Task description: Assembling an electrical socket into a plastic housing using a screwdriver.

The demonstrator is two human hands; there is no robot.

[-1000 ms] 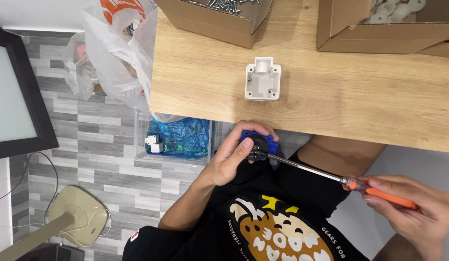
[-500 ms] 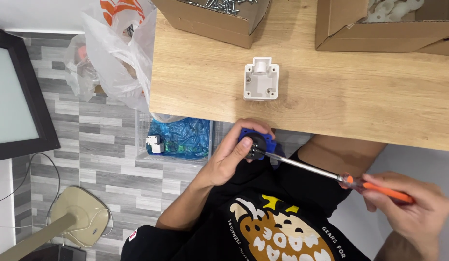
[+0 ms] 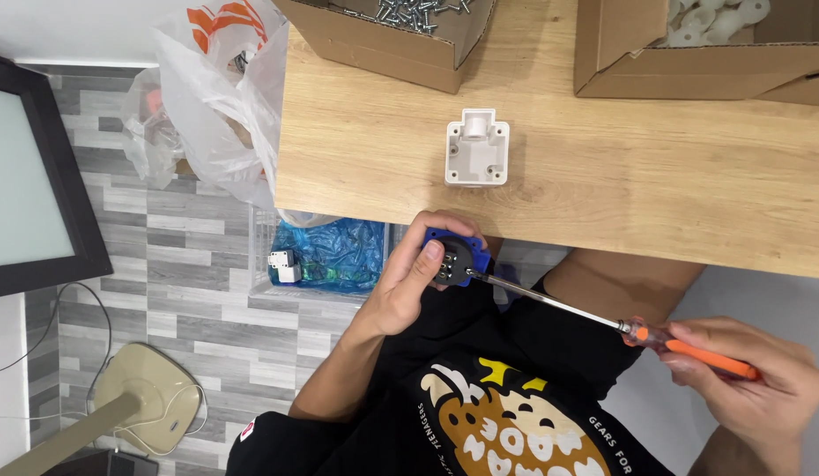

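Holding: left hand [image 3: 407, 286] grips a blue socket [image 3: 456, 257] just off the table's [image 3: 621, 189] near edge, thumb on its dark face.
Driving: right hand [image 3: 751, 386] is clenched around an orange screwdriver [image 3: 603, 319]; its tip touches the socket.
Table: white housing [image 3: 476, 148] sits beyond the socket; screw box [image 3: 400, 35] far left.

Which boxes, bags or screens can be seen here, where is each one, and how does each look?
Left cardboard box: top of the wooden table, brown, open, holding metal screws.
Right cardboard box: table's top right, brown, open, holding white plastic parts.
Plastic bag: off the table's left edge, translucent white with orange print, crumpled.
Screen: far left, rectangular, black frame, pale blank panel.
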